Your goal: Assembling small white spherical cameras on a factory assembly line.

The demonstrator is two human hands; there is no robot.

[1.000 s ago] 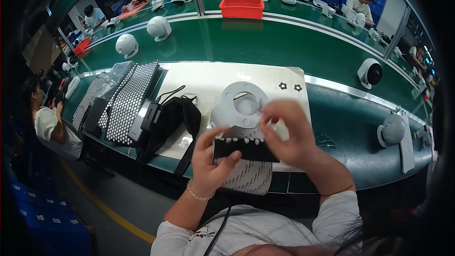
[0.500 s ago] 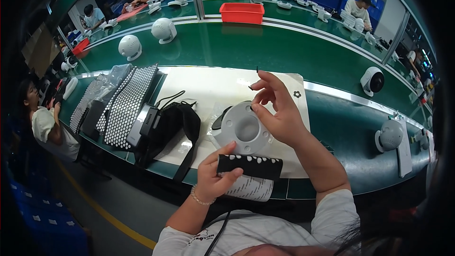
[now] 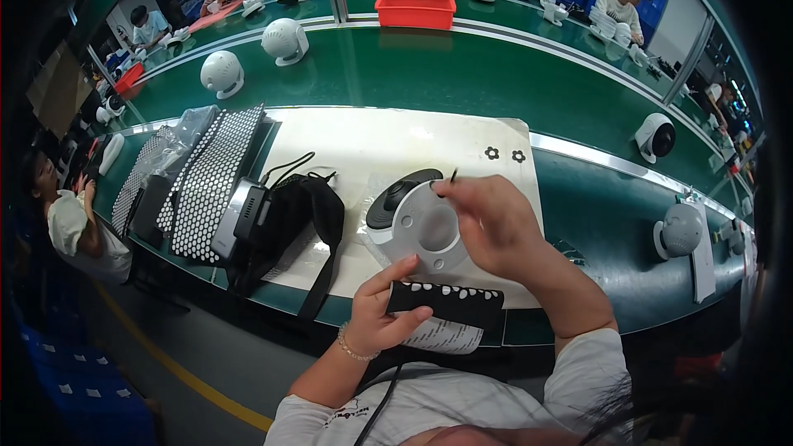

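Note:
A white camera with a glossy black front lies on the mat, its round base with a hollow centre and shallow round recesses turned up. My left hand grips a rolled black sticker sheet, white round spots along its edge and a printed white backing below. Its index fingertip rests against the base's near edge. Slightly blurred, my right hand is closed at the base's upper rim, pressing a small black pad there. Another dark sliver sticks up from a finger.
Perforated black-and-white sheets and a black strap with a grey device lie left on the white mat and bench. White cameras stand on the green belt behind; another is at right. A red bin sits beyond, with people working.
My right hand has come down from above the base onto its rim. The camera has tilted, showing more of its black front. A second black flower mark on the mat is now visible.

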